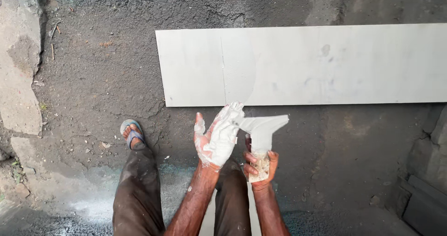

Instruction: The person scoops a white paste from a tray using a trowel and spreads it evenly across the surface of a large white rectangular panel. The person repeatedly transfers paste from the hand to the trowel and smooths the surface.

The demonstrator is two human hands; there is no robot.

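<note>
My right hand (260,167) is closed around the stubby, putty-crusted handle of a scraper (263,129), fingers wrapped tight, its broad white blade pointing up toward twelve o'clock and flaring out to two. My left hand (218,137) is spread flat and open, holding nothing, its palm and fingers (231,114) caked in wet white putty and pressed against the blade's edge at ten o'clock from my right fist. I judge that I am wiping or loading the blade, moving paste between palm and steel; what follows calls for a steady angle so the paste stays on the edge rather than dropping onto my dark trousers (139,194). The blade looks evenly smeared, pale grey-white, with a clean straight top edge. Beyond it, at twelve o'clock, a long white board (326,63) lies flat on the dark rough ground (98,77), bearing a faint rounded patch of fresh putty near its left end. My sandalled foot (132,133) stands at nine o'clock.
</note>
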